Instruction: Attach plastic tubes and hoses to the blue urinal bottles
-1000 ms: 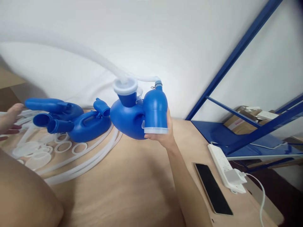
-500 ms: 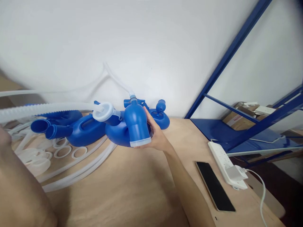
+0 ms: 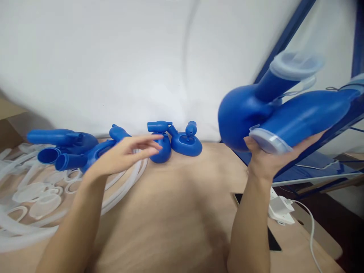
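Note:
My right hand (image 3: 267, 161) is wrapped under a blue spouted part (image 3: 309, 113) with a translucent rim, raised at the right. Against that part, in the air too, is a blue rounded bottle (image 3: 241, 113) with a translucent cap (image 3: 295, 66) on its neck. My left hand (image 3: 131, 151) holds nothing; its fingers point right, apart, above the table. Just beyond the fingertips stands a small blue bottle (image 3: 162, 151) with a blue spouted piece (image 3: 159, 126) by its top. Another blue bottle (image 3: 186, 145) rests beside it near the wall.
Several blue bottles (image 3: 71, 161), translucent tubes (image 3: 125, 193), rings and lids (image 3: 45, 204) lie at the left. At the right are a partly hidden phone (image 3: 273, 240), a white power strip (image 3: 280, 218) with a cable, and a blue metal shelf (image 3: 321, 172).
My right hand has lifted the capped bottle and spouted part from the table's middle up to the right. My left hand has come in from the left edge, its fingers apart.

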The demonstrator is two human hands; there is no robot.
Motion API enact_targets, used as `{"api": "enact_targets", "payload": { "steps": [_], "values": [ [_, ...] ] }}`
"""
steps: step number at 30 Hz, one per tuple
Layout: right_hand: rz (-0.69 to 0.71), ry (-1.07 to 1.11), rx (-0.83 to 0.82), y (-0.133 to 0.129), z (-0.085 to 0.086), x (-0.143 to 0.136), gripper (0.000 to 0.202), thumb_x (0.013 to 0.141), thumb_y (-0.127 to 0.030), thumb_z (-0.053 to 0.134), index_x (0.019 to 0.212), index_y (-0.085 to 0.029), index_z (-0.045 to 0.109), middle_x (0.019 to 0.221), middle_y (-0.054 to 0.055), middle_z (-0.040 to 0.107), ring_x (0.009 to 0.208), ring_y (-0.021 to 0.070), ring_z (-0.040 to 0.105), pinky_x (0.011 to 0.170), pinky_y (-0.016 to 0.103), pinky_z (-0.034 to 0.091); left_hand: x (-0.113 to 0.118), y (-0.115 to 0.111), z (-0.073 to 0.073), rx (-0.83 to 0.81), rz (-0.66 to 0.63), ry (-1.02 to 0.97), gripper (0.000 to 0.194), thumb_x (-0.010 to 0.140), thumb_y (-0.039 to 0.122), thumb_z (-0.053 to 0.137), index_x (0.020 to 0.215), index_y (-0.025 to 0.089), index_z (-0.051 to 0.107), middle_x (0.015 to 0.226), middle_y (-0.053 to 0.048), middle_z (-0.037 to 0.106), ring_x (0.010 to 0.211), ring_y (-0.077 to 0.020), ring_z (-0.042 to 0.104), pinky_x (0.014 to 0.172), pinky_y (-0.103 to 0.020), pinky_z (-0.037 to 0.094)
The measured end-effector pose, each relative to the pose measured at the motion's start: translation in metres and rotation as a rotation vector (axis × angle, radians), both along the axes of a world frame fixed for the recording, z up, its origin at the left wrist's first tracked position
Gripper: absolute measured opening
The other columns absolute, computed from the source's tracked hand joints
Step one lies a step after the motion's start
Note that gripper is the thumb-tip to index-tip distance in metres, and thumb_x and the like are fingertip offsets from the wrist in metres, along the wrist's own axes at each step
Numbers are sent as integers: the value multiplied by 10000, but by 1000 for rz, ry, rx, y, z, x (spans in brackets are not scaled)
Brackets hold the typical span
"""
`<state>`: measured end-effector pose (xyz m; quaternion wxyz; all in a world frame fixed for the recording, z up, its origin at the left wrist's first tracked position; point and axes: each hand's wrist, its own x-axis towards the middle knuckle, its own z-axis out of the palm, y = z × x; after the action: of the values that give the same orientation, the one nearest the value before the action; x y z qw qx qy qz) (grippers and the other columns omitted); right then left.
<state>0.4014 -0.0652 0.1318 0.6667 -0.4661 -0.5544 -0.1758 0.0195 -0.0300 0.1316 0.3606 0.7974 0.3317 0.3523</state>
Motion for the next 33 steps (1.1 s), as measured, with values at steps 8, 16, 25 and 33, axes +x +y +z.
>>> {"api": "enact_targets", "payload": {
  "steps": [8,16,25,33],
  "values": [
    [-215,189,-367,28,-50,60,1361,574,-568,932,1676,-213,217,1698,176,353,1449,388,509,1230,540,387,13,1,-10,-256,-240,544,677,955,553,609,1571,292,503,1355,-61,734,1239,-270,686,983,-329,550],
    [-343,343,-766,71,-119,77,1448,618,-676,850,1693,-142,40,1585,320,362,1470,500,416,1193,630,344,-2,17,-18,-287,-74,727,797,947,715,503,1623,300,422,1455,-88,660,1297,-306,627,1063,-370,488],
    [-471,-237,-365,88,-150,43,552,952,-505,578,1404,-187,591,1522,229,427,1480,434,350,1177,702,289,-26,54,-49,-287,221,940,770,818,739,618,1343,182,697,1417,-223,667,1233,-418,659,1026,-507,526],
    [33,-362,-650,114,-146,-27,444,980,-410,548,1357,-217,681,1625,158,450,1576,371,294,1263,641,269,-53,75,-73,-405,304,999,419,598,391,820,964,192,776,841,-182,779,636,-327,712,577,-412,554]
  ]
}}
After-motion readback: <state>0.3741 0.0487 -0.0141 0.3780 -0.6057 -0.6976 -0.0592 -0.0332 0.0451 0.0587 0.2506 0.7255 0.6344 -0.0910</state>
